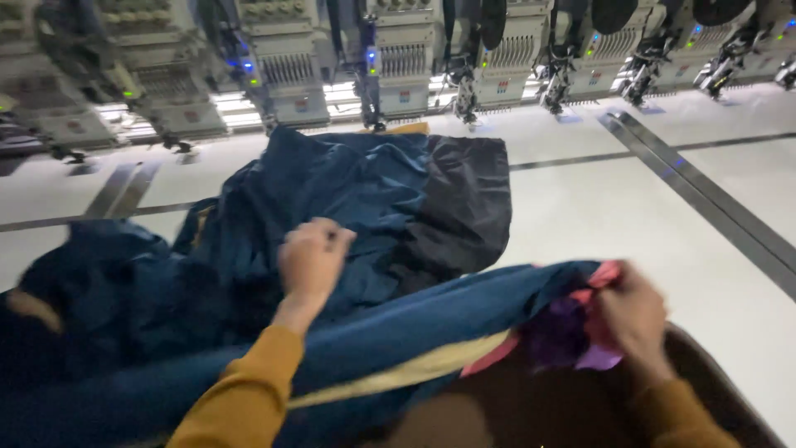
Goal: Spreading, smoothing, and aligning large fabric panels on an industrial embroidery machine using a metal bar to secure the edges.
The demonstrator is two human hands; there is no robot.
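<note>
A large dark blue cloth (332, 207) lies heaped over the white machine table (630, 216), with a black part at its far right. My left hand (311, 257) is closed into a fist on a fold of the blue cloth near the middle. My right hand (634, 315) grips the near edge of the cloth at the right, where it has a yellow border strip (398, 373) and a pink and purple patch (580, 332). Both sleeves are mustard yellow.
A row of embroidery machine heads (398, 58) with small blue and green lights runs along the far edge. A dark metal rail (705, 207) crosses the table diagonally at the right. A brown rounded surface (713, 373) lies below my right hand.
</note>
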